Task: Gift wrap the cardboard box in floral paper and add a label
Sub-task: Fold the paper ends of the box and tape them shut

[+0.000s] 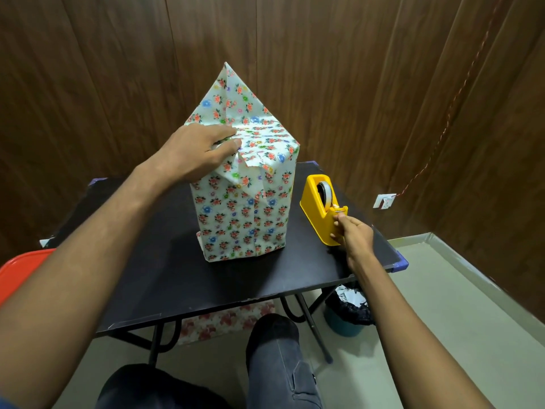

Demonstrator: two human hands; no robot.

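A: Where's the box [244, 214] at this point?

B: Upright in the middle of the table [165, 278], already clad in floral paper [236, 93]. The near and side flaps are folded down on top; the far flap is unfolded and stands up in a point.

A: And the hands?

B: The left hand [197, 154] lies on the box's top at its near left corner, fingers bent over the folded paper and pinning it down. The right hand [352, 234] is at the near end of the yellow dispenser [321, 214], just right of the box, fingertips pinching at the tape [336, 208] by the cutter.

A: So the step is getting a strip?

B: I'd judge so. To do it well, keep the left hand's pressure steady so the folds don't spring open, draw out enough tape to bridge the flap, and tear down against the blade. One-handed, the dispenser could slide or tip, so pull low and along the table.

A: What about the room?

B: Dark wood panelling all round, pale floor. The table is black, on folding metal legs. A red chair [17, 273] pokes in at the left, a lined bin [348, 317] sits under the table's right side, and spare floral paper lies on the floor beneath. There is a wall socket [383, 200] on the right, with a red cord running up from it.
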